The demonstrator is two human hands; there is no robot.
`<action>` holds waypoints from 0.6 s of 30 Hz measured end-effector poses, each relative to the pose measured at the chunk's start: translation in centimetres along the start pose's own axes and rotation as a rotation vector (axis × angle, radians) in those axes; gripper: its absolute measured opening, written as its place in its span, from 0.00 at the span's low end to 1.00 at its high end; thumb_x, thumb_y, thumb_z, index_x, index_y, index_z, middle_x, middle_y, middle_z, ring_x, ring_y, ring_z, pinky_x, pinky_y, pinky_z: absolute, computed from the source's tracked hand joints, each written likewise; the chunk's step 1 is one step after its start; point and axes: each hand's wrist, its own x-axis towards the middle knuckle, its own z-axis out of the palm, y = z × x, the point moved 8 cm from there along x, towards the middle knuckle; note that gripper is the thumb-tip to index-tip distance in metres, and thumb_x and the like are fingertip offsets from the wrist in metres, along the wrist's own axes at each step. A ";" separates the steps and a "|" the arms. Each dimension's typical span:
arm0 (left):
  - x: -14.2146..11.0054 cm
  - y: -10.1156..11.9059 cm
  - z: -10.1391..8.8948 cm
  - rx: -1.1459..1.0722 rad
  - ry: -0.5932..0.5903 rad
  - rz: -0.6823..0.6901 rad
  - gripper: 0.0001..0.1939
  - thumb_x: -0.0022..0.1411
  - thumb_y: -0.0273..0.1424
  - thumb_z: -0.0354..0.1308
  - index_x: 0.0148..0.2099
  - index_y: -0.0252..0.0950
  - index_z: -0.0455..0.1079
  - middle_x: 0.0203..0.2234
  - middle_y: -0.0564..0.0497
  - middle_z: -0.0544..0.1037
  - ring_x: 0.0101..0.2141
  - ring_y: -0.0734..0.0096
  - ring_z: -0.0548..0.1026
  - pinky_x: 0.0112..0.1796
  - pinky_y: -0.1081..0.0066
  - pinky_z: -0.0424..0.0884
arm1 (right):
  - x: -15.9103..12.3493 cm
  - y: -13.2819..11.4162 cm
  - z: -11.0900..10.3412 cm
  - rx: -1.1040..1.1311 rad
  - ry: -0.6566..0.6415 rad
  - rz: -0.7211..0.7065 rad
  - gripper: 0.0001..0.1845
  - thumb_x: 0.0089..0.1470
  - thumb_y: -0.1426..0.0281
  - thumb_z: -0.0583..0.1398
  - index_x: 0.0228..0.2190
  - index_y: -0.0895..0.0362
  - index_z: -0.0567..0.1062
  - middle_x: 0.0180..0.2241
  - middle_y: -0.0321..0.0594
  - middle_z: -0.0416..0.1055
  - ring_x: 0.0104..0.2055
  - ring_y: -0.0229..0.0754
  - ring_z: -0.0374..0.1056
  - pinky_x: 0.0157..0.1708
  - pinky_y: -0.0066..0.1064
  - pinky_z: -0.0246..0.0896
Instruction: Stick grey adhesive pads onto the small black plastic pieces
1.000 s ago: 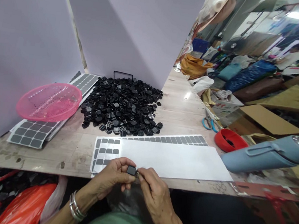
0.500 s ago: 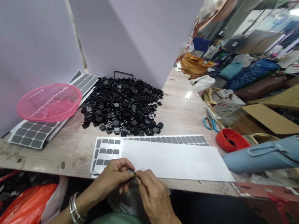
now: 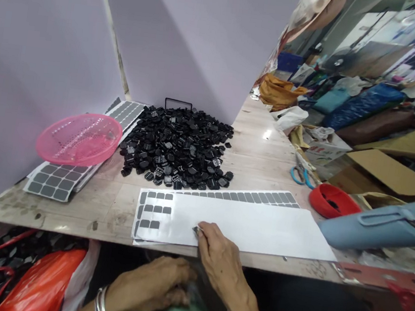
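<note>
My right hand (image 3: 219, 256) is over the front edge of the white sticker sheet (image 3: 247, 227), thumb and fingertips pinching a small dark grey sticker (image 3: 196, 231). Rows of grey rounded stickers (image 3: 158, 209) remain on the sheet's left end; its right part is bare white. Low over the lap, below the table edge, is my left hand (image 3: 158, 281), its fingers bent and smeared by motion; whether anything is in it cannot be made out. Beyond the sheet lies a heap of small black plastic pieces (image 3: 178, 146), some with light markings.
A pink perforated basket (image 3: 79, 138) rests on more sticker sheets (image 3: 51, 181) at left. To the right are blue-handled scissors (image 3: 302, 176), a red bowl (image 3: 333, 202) and a blue flask (image 3: 382, 224). An orange bag (image 3: 45, 282) hangs or stands below the table's left front.
My hands have parted. The left dropped toward the lap, away from the small black piece's earlier spot; the right moved onto the sheet and now pinches a sticker. The bottom row shows fewer stickers.
</note>
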 end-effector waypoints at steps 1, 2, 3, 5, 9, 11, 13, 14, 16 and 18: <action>0.1 0.5 -0.4 0.028 0.015 0.021 0.09 0.61 0.34 0.56 0.43 0.42 0.73 0.35 0.51 0.76 0.36 0.66 0.73 0.37 0.72 0.66 | 0.5 -0.5 0.3 -0.019 -0.009 -0.006 0.11 0.62 0.74 0.47 0.40 0.56 0.68 0.34 0.40 0.71 0.34 0.41 0.71 0.32 0.30 0.60; 0.3 0.9 -1.2 0.072 0.068 0.041 0.10 0.64 0.34 0.52 0.43 0.42 0.73 0.34 0.51 0.76 0.35 0.67 0.73 0.37 0.72 0.66 | 1.0 -0.9 0.6 -0.048 -0.018 -0.010 0.10 0.62 0.74 0.47 0.39 0.56 0.67 0.34 0.40 0.70 0.33 0.41 0.70 0.31 0.30 0.59; 0.3 1.2 -2.5 0.141 0.156 0.064 0.12 0.67 0.33 0.48 0.44 0.41 0.73 0.35 0.50 0.76 0.36 0.67 0.73 0.38 0.71 0.67 | 1.6 -1.3 0.9 -0.089 -0.029 -0.014 0.09 0.62 0.74 0.48 0.38 0.56 0.67 0.33 0.39 0.70 0.32 0.41 0.70 0.30 0.30 0.57; -0.1 1.2 -5.3 0.357 0.383 0.113 0.15 0.68 0.32 0.44 0.45 0.39 0.73 0.42 0.45 0.75 0.44 0.63 0.72 0.46 0.66 0.67 | 2.8 -1.8 1.7 -0.183 -0.055 -0.027 0.06 0.62 0.74 0.49 0.37 0.56 0.66 0.33 0.39 0.69 0.30 0.41 0.69 0.27 0.29 0.54; -0.6 -2.0 -7.3 0.817 0.522 0.118 0.21 0.64 0.41 0.52 0.55 0.37 0.69 0.61 0.38 0.59 0.63 0.42 0.49 0.57 0.48 0.55 | 5.0 -2.8 2.9 -0.269 -0.082 -0.050 0.05 0.61 0.74 0.51 0.35 0.56 0.66 0.32 0.39 0.69 0.28 0.42 0.69 0.24 0.30 0.50; -0.4 -4.4 -6.8 0.933 0.457 0.082 0.33 0.58 0.52 0.53 0.60 0.39 0.64 0.62 0.34 0.58 0.62 0.35 0.50 0.55 0.41 0.53 | 5.7 -3.3 3.3 -0.272 -0.084 -0.059 0.05 0.61 0.73 0.51 0.35 0.56 0.66 0.33 0.40 0.69 0.27 0.42 0.69 0.24 0.31 0.49; -0.4 -5.9 -6.2 0.997 0.408 0.061 0.44 0.51 0.60 0.52 0.64 0.41 0.58 0.62 0.32 0.58 0.61 0.32 0.52 0.55 0.38 0.52 | 6.0 -3.7 3.6 -0.271 -0.096 -0.071 0.05 0.61 0.73 0.51 0.34 0.55 0.66 0.33 0.40 0.69 0.27 0.42 0.69 0.24 0.31 0.49; -0.4 -6.2 -5.9 1.016 0.391 0.059 0.48 0.49 0.62 0.51 0.65 0.41 0.55 0.62 0.31 0.56 0.61 0.31 0.51 0.55 0.38 0.51 | 6.1 -3.9 3.8 -0.268 -0.103 -0.076 0.05 0.61 0.73 0.52 0.34 0.55 0.67 0.33 0.39 0.69 0.27 0.42 0.69 0.24 0.31 0.49; -0.5 -6.3 -5.5 1.037 0.366 0.056 0.53 0.45 0.64 0.51 0.67 0.42 0.50 0.63 0.30 0.53 0.62 0.31 0.49 0.55 0.38 0.50 | 6.1 -4.1 3.9 -0.259 -0.118 -0.083 0.05 0.61 0.73 0.52 0.35 0.55 0.67 0.33 0.39 0.69 0.28 0.42 0.68 0.24 0.31 0.50; -0.5 -6.3 -5.4 1.042 0.349 0.043 0.55 0.42 0.65 0.54 0.67 0.43 0.50 0.64 0.30 0.51 0.62 0.30 0.47 0.55 0.38 0.48 | 6.1 -4.3 4.0 -0.244 -0.133 -0.091 0.05 0.60 0.73 0.51 0.35 0.55 0.67 0.33 0.40 0.69 0.28 0.42 0.68 0.24 0.31 0.50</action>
